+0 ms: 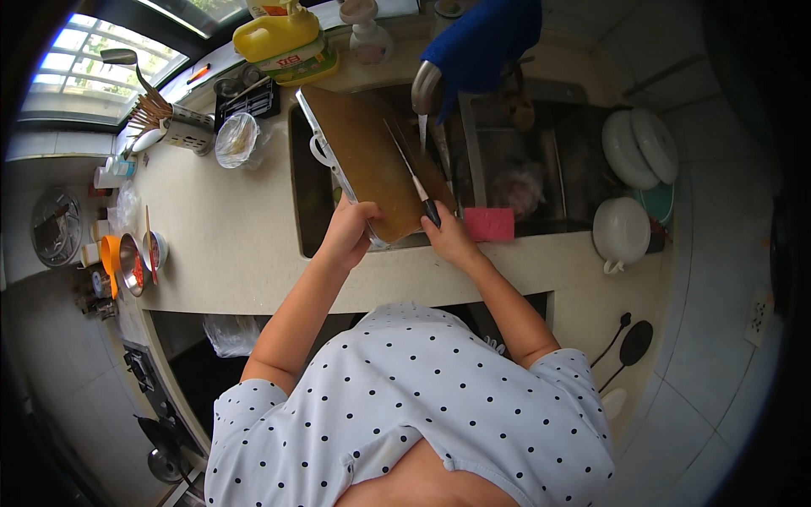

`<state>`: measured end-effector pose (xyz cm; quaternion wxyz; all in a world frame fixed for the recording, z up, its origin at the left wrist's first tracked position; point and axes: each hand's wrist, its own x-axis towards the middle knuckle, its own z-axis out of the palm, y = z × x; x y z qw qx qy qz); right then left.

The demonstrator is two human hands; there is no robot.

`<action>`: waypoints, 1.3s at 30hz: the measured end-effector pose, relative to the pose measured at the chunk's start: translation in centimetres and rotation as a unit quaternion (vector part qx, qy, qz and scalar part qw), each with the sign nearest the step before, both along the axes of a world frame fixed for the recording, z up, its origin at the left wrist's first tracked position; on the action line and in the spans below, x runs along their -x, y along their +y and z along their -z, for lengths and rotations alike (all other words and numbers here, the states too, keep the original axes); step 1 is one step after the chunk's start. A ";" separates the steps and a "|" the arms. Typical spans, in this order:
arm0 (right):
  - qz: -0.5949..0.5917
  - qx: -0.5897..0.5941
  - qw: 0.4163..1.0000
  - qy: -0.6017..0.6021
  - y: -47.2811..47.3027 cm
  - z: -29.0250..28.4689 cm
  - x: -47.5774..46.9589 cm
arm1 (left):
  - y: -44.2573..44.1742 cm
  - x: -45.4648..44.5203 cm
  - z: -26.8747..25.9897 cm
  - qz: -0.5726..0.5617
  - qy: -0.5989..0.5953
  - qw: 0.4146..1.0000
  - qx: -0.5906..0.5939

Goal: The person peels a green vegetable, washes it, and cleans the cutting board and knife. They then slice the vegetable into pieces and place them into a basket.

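My left hand (350,231) grips the near left corner of a brown cutting board (364,152) with a metal rim and a white handle. The board is tilted over the left sink basin (310,222). In my right hand (448,236) is a knife (421,190) with a dark handle, its blade pointing away over the board; the fingers are also at the board's near right corner. Water (422,130) runs from the faucet (426,89) beyond the blade. A pink sponge (489,224) lies on the sink's front edge, just right of my right hand.
A blue cloth (485,47) hangs over the faucet. A yellow detergent jug (285,47) and pump bottle (369,41) stand behind the sink. Left are a plastic-covered bowl (237,141), a utensil holder (190,130) and a metal bowl (132,266); right are white dishes (621,231).
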<state>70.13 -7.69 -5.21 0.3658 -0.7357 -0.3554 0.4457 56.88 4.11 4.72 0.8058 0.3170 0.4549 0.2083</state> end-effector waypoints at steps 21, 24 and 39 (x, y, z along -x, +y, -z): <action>-0.028 -0.117 0.993 0.019 -5.5 -4.3 -0.7 | 6.2 10.7 3.6 -0.168 -0.035 0.981 0.090; -0.051 -0.074 0.994 -0.064 -6.1 -4.8 -0.2 | 6.3 10.0 0.5 -0.186 -0.032 0.978 0.090; 0.127 0.041 0.932 0.336 -5.0 -5.0 -2.3 | 7.1 7.9 0.2 -0.187 -0.040 0.977 0.094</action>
